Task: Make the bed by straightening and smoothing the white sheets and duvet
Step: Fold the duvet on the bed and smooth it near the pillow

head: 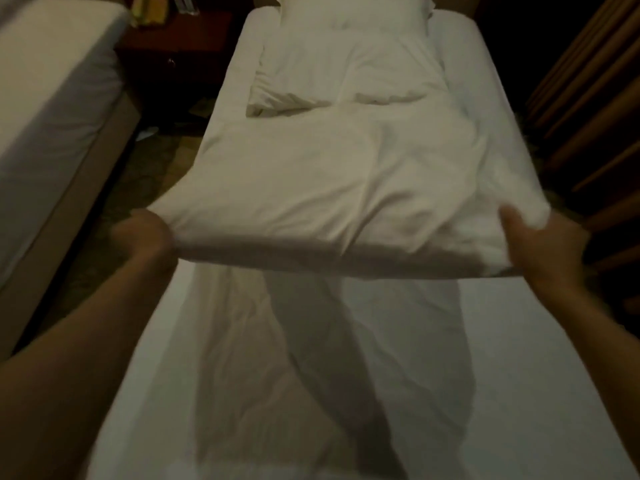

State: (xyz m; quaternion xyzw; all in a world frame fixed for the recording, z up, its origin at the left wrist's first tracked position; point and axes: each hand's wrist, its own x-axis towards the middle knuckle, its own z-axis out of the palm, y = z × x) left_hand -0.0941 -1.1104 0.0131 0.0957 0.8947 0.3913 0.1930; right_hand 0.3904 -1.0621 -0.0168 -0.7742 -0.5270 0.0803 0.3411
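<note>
A white duvet (339, 188) lies crumpled over the middle and far part of a narrow bed. Its near edge is lifted off the white sheet (519, 358) and casts a shadow there. My left hand (142, 237) grips the duvet's near left corner beyond the bed's left side. My right hand (540, 244) holds the near right corner, thumb on top and fingers under the fabric. The sheet in front of me is wrinkled down its middle. A white pillow (353, 12) sits at the head of the bed.
A second bed (52, 98) with a white sheet stands to the left across a narrow carpeted aisle. A dark wooden nightstand (180, 46) sits between the two beds at the far end. Brown curtains (595, 98) hang close along the right side.
</note>
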